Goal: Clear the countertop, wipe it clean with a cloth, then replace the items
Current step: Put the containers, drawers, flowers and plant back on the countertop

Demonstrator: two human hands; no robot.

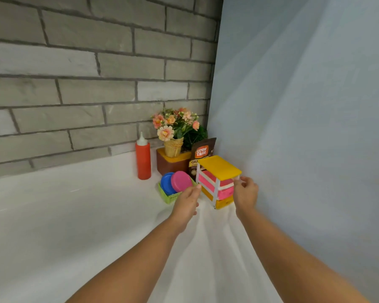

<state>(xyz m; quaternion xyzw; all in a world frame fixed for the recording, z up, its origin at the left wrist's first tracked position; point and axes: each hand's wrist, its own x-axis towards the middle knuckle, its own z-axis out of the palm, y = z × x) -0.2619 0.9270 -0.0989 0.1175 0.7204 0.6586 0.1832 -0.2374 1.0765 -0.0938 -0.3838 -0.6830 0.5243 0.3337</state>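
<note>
Two hands reach forward over the white countertop. Well to the left of the left hand, a red squeeze bottle stands upright near the brick wall. Just left of this hand and touching its knuckles in the view is a green basket, with a blue lid and a pink lid leaning in it. The left hand has curled fingers, and its thumb tip touches the left white post of the drawer unit; I cannot tell if it really grips. Behind the hands are a brown box, a flower pot on top of it, and a coffee pouch. The drawer unit stands between both hands. The right hand pinches its right upper corner with narrow, curled fingers.
</note>
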